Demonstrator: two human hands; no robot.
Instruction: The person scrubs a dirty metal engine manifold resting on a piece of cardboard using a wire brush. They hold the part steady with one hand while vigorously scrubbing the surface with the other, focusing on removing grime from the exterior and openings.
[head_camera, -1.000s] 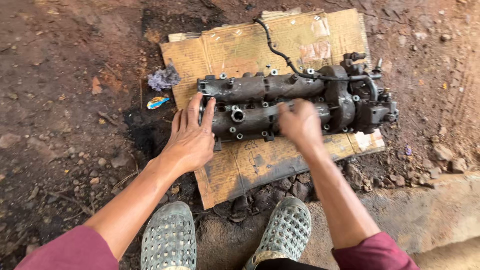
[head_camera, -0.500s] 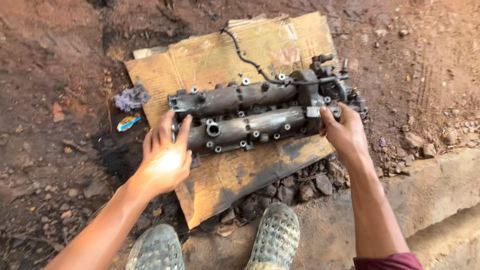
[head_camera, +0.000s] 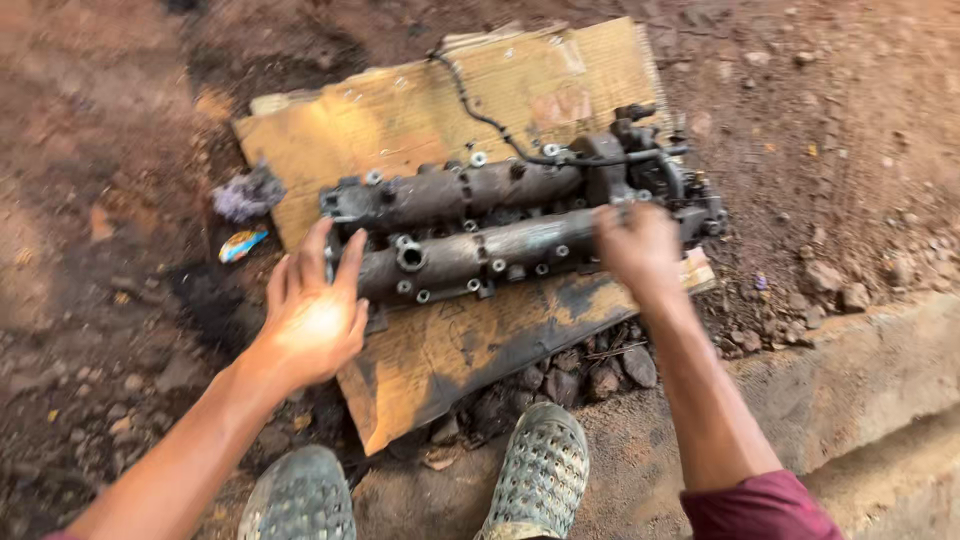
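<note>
While my left hand (head_camera: 315, 320) lies spread against the engine manifold's (head_camera: 480, 225) left end, my right hand (head_camera: 638, 245) grips its right.

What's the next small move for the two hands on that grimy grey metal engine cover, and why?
Probably close both hands for a firm grip before shifting it. The left hand lies open, fingers spread against the near left end of the grimy grey metal engine cover; the right hand rests on its right end. The cover lies on the oil-stained cardboard sheet.

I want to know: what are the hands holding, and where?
Both hold the dirty metal engine part: the left hand at its left end, the right hand near its right end.
</note>
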